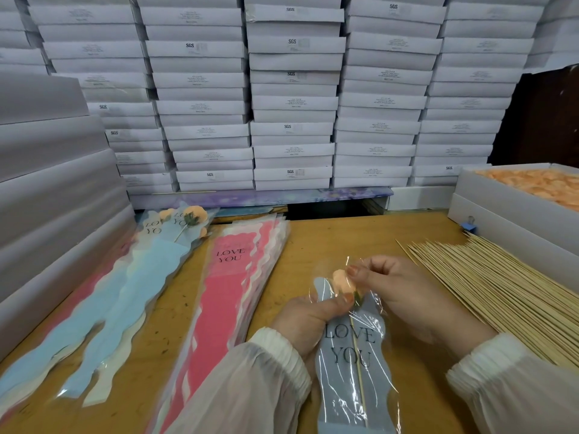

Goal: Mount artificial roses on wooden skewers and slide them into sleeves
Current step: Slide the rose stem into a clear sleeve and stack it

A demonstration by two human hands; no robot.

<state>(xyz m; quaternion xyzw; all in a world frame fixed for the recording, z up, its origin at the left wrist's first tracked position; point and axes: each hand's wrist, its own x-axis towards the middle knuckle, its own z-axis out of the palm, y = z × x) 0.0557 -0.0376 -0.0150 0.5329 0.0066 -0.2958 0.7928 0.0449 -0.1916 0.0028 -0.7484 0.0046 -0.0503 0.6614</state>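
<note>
Skewer (357, 352) and peach rose (341, 280) already sit inside the grey-blue "LOVE YOU" sleeve (354, 371), whose long axis runs from the person's lap up and away across the wooden table (329, 239), bloom at the far end. Both hands meet at that top end: the left hand (308, 321) grips the sleeve's left edge just below the bloom with thumb pressed over the film, while the right hand (404, 289) pinches the clear film at the rose head, fingers curled. Rose lies between the two thumbs, touching both, so seating it deeper likely means pulling film up past the bloom.
</note>
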